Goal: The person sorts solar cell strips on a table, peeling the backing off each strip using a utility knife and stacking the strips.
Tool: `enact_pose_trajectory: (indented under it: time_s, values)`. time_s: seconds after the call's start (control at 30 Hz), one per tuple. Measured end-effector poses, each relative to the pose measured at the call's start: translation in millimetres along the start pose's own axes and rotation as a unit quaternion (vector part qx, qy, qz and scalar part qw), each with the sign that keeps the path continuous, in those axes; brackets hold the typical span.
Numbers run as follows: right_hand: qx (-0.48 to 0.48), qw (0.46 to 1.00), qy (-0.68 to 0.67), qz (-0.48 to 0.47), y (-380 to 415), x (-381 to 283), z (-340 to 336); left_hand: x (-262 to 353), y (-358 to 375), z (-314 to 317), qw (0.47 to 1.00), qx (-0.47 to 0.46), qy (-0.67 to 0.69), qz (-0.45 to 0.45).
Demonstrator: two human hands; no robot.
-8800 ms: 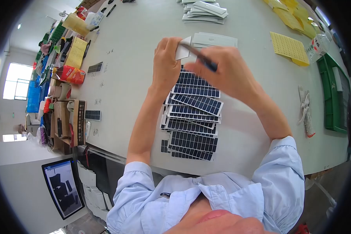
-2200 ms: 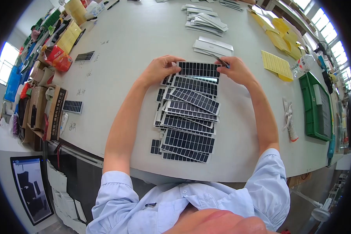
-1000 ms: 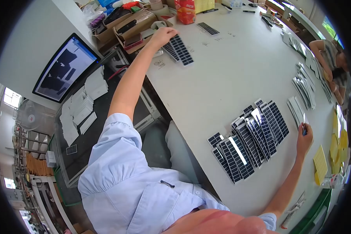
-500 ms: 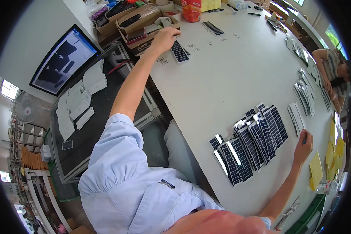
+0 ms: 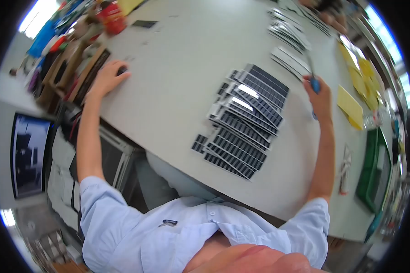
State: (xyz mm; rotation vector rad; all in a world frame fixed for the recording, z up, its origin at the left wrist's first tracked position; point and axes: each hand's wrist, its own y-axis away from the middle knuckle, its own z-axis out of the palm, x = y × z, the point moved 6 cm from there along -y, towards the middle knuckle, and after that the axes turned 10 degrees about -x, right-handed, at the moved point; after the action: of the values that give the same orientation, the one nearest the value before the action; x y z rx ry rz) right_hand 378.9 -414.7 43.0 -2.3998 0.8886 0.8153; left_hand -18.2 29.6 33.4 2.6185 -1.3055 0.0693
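A fanned stack of dark solar panels (image 5: 243, 120) lies mid-counter (image 5: 177, 68). Right of the stack, the right hand (image 5: 320, 98) has its fingers closed around a blue-handled tool (image 5: 314, 82) (blurred). Far left of the stack, the left hand (image 5: 108, 77) rests at the counter's edge, fingers curled over a small dark object (image 5: 121, 70)

My left hand (image 5: 107, 78) covers a small dark thing at the counter (image 5: 177, 59) edge, and I can't tell what it is. Motion blur smears the tool (image 5: 312, 77) in my right hand (image 5: 319, 98), so its tip is unreadable. The far stacks (image 5: 289, 32) run off blurred at the top edge.
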Motion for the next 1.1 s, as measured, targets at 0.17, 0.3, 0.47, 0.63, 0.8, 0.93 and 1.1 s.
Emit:
enact_pose_trajectory:
  time_s: [0.17, 0.3, 0.47, 0.63, 0.8, 0.93, 1.1]
  values:
    - [-0.089, 0.995, -0.011, 0.051, 3.1, -10.8, 8.6, 37.4, -18.4, -2.1, 0.990, 0.121, -0.051, 0.049]
    - [-0.147, 0.988, 0.039, 0.034, 2.4, -4.7, 18.4, 152.1, -54.5, 8.6, 0.971, 0.020, 0.089, 0.219]
    - [-0.151, 0.986, 0.042, 0.052, 8.1, -12.0, 19.7, 272.5, -82.2, 40.8, 0.943, -0.140, 0.169, 0.248]
    - [-0.096, 0.994, 0.034, 0.035, -3.0, -12.1, 10.9, 309.6, -115.0, 48.8, 0.944, -0.097, 0.167, 0.268]
    - [-0.126, 0.989, 0.072, 0.019, -10.7, -13.1, 20.6, 319.2, -127.7, 58.1, 0.914, -0.135, 0.249, 0.290]
    - [-0.150, 0.986, 0.047, 0.058, -19.0, -8.4, 22.1, 309.7, -128.6, 59.8, 0.899, -0.120, 0.331, 0.261]
    - [-0.181, 0.982, 0.039, 0.028, -20.0, -8.9, 36.6, 310.9, -133.2, 62.3, 0.889, -0.136, 0.368, 0.236]
